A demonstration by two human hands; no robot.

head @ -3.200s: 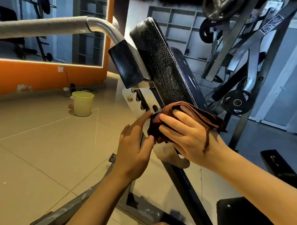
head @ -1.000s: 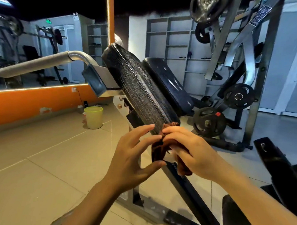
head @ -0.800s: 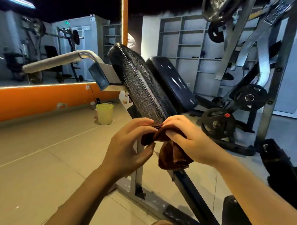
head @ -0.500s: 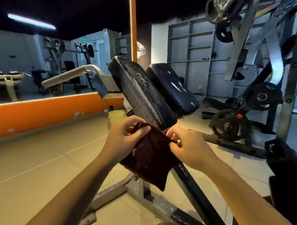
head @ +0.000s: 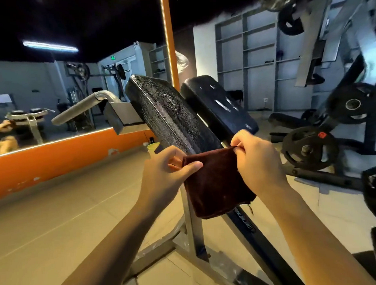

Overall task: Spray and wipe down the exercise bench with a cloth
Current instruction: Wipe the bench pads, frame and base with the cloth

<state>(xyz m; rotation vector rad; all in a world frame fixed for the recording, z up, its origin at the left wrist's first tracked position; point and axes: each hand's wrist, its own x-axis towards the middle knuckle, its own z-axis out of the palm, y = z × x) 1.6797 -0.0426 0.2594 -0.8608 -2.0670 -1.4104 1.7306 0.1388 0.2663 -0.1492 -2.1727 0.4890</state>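
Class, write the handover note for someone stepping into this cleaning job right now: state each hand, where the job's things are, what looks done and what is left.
Left hand: pinches the left top corner of the brown cloth.
Right hand: pinches the right top corner.
The cloth hangs spread between both hands, just in front of the lower end of the tilted bench pad, not on it.
No spray bottle is in view.
Done: the near pad shows wet-looking streaks, so it seems sprayed or partly wiped.
Left: press the cloth to the pad and wipe it; the second pad behind also shows streaks and probably needs a pass.
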